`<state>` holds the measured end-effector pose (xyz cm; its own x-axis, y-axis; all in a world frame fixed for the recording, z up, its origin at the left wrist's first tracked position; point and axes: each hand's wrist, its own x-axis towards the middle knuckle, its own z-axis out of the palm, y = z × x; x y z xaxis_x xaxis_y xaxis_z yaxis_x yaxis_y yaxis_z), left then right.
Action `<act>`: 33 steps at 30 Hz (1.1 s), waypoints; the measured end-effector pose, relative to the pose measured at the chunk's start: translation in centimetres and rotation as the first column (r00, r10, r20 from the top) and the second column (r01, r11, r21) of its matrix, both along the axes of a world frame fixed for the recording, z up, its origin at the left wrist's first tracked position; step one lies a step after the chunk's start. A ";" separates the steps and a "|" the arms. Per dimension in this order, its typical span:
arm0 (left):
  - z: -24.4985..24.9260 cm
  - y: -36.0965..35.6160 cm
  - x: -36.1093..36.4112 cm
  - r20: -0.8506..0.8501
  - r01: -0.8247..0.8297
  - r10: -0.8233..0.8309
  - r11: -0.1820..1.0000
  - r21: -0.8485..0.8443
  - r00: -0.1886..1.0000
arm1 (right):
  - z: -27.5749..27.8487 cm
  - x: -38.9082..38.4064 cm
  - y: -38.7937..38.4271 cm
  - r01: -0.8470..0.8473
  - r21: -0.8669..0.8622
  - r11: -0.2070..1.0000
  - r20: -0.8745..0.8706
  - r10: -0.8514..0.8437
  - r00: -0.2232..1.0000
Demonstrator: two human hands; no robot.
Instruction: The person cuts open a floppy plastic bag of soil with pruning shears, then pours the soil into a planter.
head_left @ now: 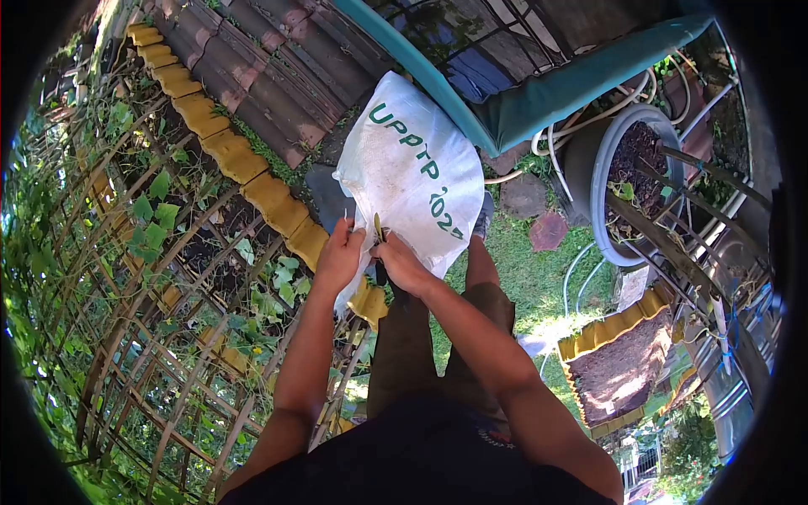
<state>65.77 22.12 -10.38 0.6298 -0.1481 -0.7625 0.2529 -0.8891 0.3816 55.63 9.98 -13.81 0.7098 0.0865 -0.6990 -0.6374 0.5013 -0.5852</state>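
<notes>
A white woven sack with green lettering hangs in front of me over the grass. My left hand grips its lower left edge. My right hand is closed on the same edge and on a small tool with a yellow-green handle that sticks up between my two hands; its tip is hidden against the sack.
A wooden lattice trellis with climbing vines fills the left. Yellow scalloped edging borders a bed. A grey pot of soil stands at the right, beside hoses, a teal tarp and a second soil bed.
</notes>
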 end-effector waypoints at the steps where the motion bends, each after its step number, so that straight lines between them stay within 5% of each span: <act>1: -0.6 -0.9 0.6 0.019 0.001 -0.001 1.000 -0.002 1.000 | 0.1 0.3 0.0 0.045 -0.009 0.999 0.007 -0.045 0.999; 6: -0.3 -5.4 1.2 0.141 0.104 -0.123 0.985 0.139 0.982 | -0.2 0.6 -0.7 0.115 0.006 0.993 -0.032 -0.115 0.993; 12: -0.4 -4.1 0.2 0.395 0.223 -0.208 0.975 0.007 0.895 | 1.7 -0.2 -2.3 0.002 0.206 0.979 -0.114 0.022 0.993; 15: 0.8 -4.6 -0.2 0.329 0.127 -0.106 0.991 -0.045 0.938 | 1.8 0.4 -2.2 -0.009 0.303 0.953 -0.095 0.039 0.995; 18: 0.9 -4.7 -0.3 0.290 0.005 0.038 0.989 -0.146 0.956 | 1.3 0.5 -1.9 0.023 0.211 0.977 -0.071 -0.008 0.997; 30: 1.3 -4.2 -0.8 0.387 0.114 -0.045 0.981 -0.157 0.921 | 2.3 0.3 -1.9 0.006 0.206 0.978 -0.151 0.026 0.988; 33: 3.3 -5.1 -0.9 0.255 -0.004 0.045 0.987 -0.158 0.966 | 0.6 1.0 -1.9 0.004 0.011 1.000 0.127 -0.005 0.992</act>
<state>64.85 16.98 -7.07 0.8062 -0.2335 -0.5436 0.1495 -0.8087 0.5689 56.67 8.03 -13.18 0.7934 0.0903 -0.6019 -0.5558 0.5107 -0.6560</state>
